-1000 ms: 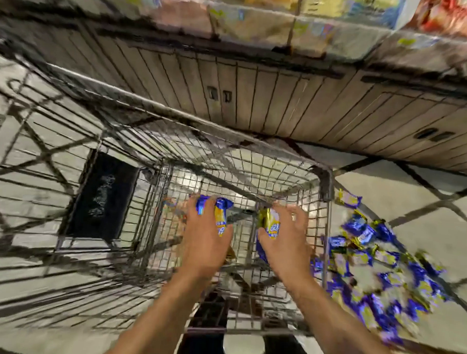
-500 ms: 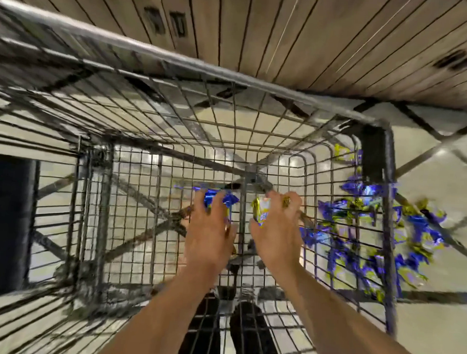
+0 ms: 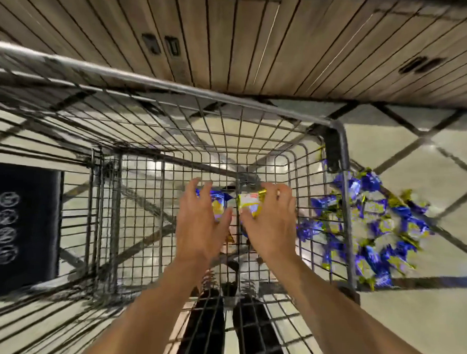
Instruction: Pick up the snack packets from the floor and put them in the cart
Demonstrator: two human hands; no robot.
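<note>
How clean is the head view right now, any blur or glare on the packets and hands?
Head view: the pile of packets on the floor is smeared by motion blur, foil glinting; both hands, left hand and right hand, read fairly sharp; the cart rim bows from wide-angle distortion; its left mesh streaks.

Both hands now deeper inside the cart (image 3: 343,144), lower toward its wire floor vs 1 s ago; left hand (image 3: 200,229) and right hand (image 3: 270,226) fingers spreading wider over their packets.
</note>
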